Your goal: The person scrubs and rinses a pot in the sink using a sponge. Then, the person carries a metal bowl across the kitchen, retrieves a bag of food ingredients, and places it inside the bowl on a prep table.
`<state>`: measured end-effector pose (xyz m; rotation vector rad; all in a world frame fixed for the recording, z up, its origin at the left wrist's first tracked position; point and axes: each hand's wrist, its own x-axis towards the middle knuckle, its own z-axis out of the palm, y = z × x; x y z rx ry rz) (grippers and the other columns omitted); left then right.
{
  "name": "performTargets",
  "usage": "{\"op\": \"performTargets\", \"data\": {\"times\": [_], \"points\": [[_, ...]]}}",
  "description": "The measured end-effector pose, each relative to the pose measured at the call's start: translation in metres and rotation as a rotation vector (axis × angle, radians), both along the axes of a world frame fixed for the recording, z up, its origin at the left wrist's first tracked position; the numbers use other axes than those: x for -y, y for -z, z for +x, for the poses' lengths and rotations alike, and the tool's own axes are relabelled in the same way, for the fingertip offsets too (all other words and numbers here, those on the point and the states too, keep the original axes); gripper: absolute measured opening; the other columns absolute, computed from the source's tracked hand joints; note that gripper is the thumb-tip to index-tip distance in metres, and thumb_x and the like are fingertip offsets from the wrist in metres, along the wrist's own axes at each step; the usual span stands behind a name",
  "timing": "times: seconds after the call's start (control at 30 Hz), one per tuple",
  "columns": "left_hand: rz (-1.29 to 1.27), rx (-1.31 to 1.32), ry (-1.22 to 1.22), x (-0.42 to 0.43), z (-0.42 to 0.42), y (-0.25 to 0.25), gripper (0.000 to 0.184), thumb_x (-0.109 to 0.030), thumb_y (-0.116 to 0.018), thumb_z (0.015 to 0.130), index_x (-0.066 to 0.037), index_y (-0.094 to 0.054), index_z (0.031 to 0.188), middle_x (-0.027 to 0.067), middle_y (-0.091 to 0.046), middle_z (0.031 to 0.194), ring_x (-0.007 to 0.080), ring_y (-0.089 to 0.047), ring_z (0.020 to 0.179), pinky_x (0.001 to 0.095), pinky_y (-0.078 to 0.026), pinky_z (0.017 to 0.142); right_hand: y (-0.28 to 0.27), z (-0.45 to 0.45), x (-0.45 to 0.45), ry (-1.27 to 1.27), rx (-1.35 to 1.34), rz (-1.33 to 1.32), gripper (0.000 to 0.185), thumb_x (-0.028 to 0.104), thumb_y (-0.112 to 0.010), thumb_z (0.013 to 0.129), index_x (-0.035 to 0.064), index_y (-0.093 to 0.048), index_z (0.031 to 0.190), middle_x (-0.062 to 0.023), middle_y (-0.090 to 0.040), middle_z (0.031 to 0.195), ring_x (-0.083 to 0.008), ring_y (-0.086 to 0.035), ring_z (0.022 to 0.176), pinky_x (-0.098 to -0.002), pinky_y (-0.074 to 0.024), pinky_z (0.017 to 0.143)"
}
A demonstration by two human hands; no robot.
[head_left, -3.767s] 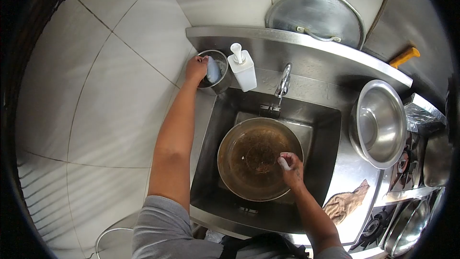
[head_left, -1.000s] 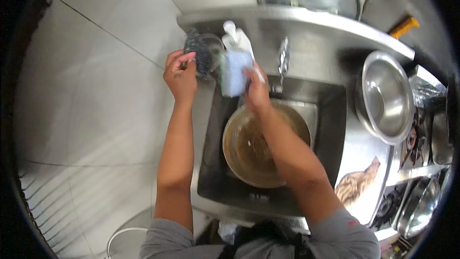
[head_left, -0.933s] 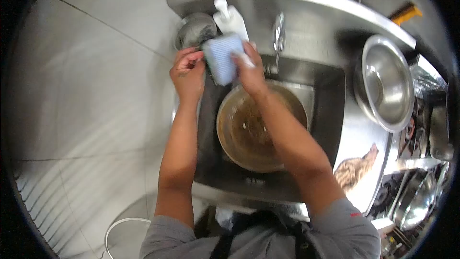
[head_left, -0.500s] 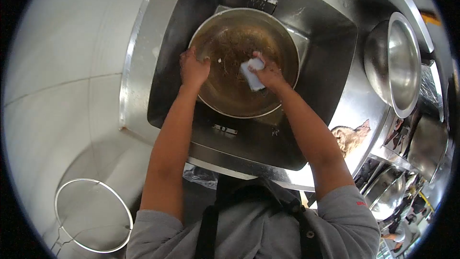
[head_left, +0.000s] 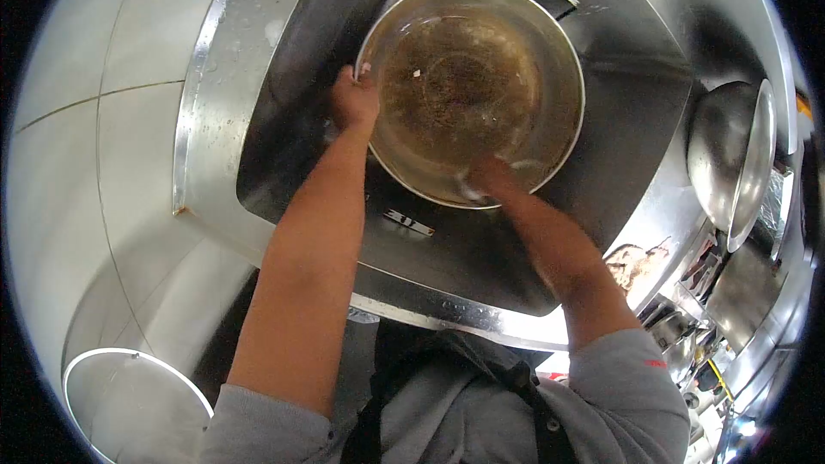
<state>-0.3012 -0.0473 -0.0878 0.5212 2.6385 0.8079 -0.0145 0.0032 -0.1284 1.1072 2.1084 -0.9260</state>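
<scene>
A wide round metal pan [head_left: 447, 77], brown-stained inside with a small white bit on its bottom, lies in the steel sink [head_left: 301, 112]. My left hand [head_left: 354, 99] grips the pan's left rim, fingers wrapped over the edge. At the near wall of the pan is my right hand [head_left: 491, 179], blurred by motion, closed on a pale sponge [head_left: 471, 189] that is mostly hidden beneath it. Some whitish suds or wet marks show beside that hand.
On the right counter a steel bowl [head_left: 722, 150] stands tilted, with a brown cloth [head_left: 634, 265] nearer to me. Other metal pans [head_left: 743, 292] are farther right. A round wire-rimmed object [head_left: 129, 352] is at the lower left. Part of the tap shows at the top.
Both hands came down from the container and soap bottle to the pan. The left took the rim; the right carried the sponge in and moved it to the near wall. The view has shifted downward.
</scene>
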Motion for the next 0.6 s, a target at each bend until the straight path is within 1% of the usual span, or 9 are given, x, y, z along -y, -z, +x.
{"op": "performTargets", "data": {"times": [0.03, 0.13, 0.17, 0.23, 0.3, 0.37, 0.4, 0.5, 0.6], "points": [[0.035, 0.003, 0.005, 0.002, 0.001, 0.003, 0.027, -0.029, -0.058, 0.087, -0.001, -0.057, 0.088, 0.0249, -0.062, 0.084, 0.0462, -0.059, 0.08, 0.0473, -0.045, 0.066, 0.004, -0.017, 0.025, 0.094, -0.106, -0.044, 0.035, 0.024, -0.058, 0.084, 0.0083, -0.057, 0.116, -0.0157, -0.062, 0.107, -0.0307, -0.061, 0.096, -0.0426, -0.05, 0.079], [0.06, 0.046, 0.031, 0.001, 0.005, -0.006, 0.027, -0.029, -0.056, 0.088, -0.002, -0.057, 0.086, 0.0242, -0.062, 0.082, 0.0453, -0.059, 0.079, 0.0478, -0.046, 0.067, -0.023, -0.074, 0.054, 0.176, -0.167, -0.126, 0.04, 0.023, -0.054, 0.085, 0.0075, -0.054, 0.122, -0.0176, -0.061, 0.109, -0.0319, -0.059, 0.1, -0.0426, -0.0471, 0.084], [0.048, -0.002, 0.046, 0.002, 0.005, -0.004, 0.027, -0.029, -0.055, 0.088, -0.002, -0.058, 0.086, 0.0239, -0.062, 0.082, 0.045, -0.059, 0.079, 0.0481, -0.046, 0.067, -0.023, -0.079, 0.055, 0.161, -0.174, -0.135, 0.04, 0.024, -0.054, 0.085, 0.0077, -0.055, 0.121, -0.0171, -0.06, 0.111, -0.0319, -0.058, 0.101, -0.0426, -0.0463, 0.086], [0.017, -0.09, 0.098, 0.004, 0.004, 0.001, 0.028, -0.029, -0.054, 0.089, -0.002, -0.058, 0.087, 0.0232, -0.062, 0.081, 0.0445, -0.059, 0.078, 0.0485, -0.046, 0.066, -0.013, -0.039, 0.03, -0.017, -0.108, -0.138, 0.038, 0.024, -0.055, 0.084, 0.008, -0.057, 0.119, -0.0159, -0.059, 0.114, -0.0318, -0.057, 0.103, -0.0426, -0.0447, 0.088], [0.064, -0.048, 0.107, 0.007, -0.001, 0.013, 0.028, -0.03, -0.053, 0.089, -0.002, -0.058, 0.088, 0.0232, -0.062, 0.081, 0.0446, -0.059, 0.078, 0.0494, -0.046, 0.067, -0.012, 0.02, -0.015, -0.171, -0.042, -0.119, 0.037, 0.024, -0.055, 0.083, 0.0083, -0.059, 0.116, -0.0147, -0.058, 0.116, -0.0317, -0.055, 0.105, -0.0426, -0.0431, 0.09], [0.08, -0.036, 0.118, 0.005, 0.001, 0.018, 0.028, -0.03, -0.053, 0.089, -0.003, -0.059, 0.088, 0.0231, -0.062, 0.08, 0.0446, -0.059, 0.078, 0.0498, -0.046, 0.067, -0.014, 0.059, -0.045, -0.189, -0.085, -0.136, 0.036, 0.025, -0.056, 0.082, 0.0086, -0.061, 0.114, -0.0136, -0.056, 0.119, -0.0316, -0.054, 0.107, -0.0426, -0.0415, 0.092], [0.056, -0.045, 0.131, 0.009, 0.003, 0.014, 0.028, -0.03, -0.053, 0.089, -0.003, -0.059, 0.088, 0.023, -0.062, 0.08, 0.0445, -0.059, 0.078, 0.0496, -0.046, 0.067, -0.01, 0.06, -0.035, -0.163, -0.104, -0.143, 0.036, 0.025, -0.056, 0.081, 0.0088, -0.062, 0.113, -0.013, -0.056, 0.121, -0.0316, -0.053, 0.109, -0.0426, -0.0407, 0.093], [0.035, -0.034, 0.116, 0.004, 0.012, 0.0, 0.028, -0.031, -0.052, 0.09, -0.003, -0.059, 0.088, 0.0227, -0.062, 0.079, 0.0441, -0.059, 0.077, 0.049, -0.045, 0.067, 0.047, 0.022, 0.029, -0.319, 0.092, -0.004, 0.043, 0.038, -0.049, 0.087, 0.0098, -0.057, 0.12, -0.0108, -0.043, 0.136, -0.0329, -0.042, 0.124, -0.0448, -0.0334, 0.103], [0.038, 0.015, 0.104, -0.002, 0.01, -0.001, 0.029, -0.031, -0.052, 0.09, -0.003, -0.059, 0.088, 0.0229, -0.061, 0.078, 0.0437, -0.059, 0.076, 0.0481, -0.045, 0.066, 0.101, -0.079, 0.09, 0.041, -0.235, -0.026, 0.047, 0.033, -0.048, 0.087, 0.0071, -0.052, 0.127, -0.0185, -0.045, 0.134, -0.0381, -0.041, 0.123, -0.0473, -0.0316, 0.104]]}}
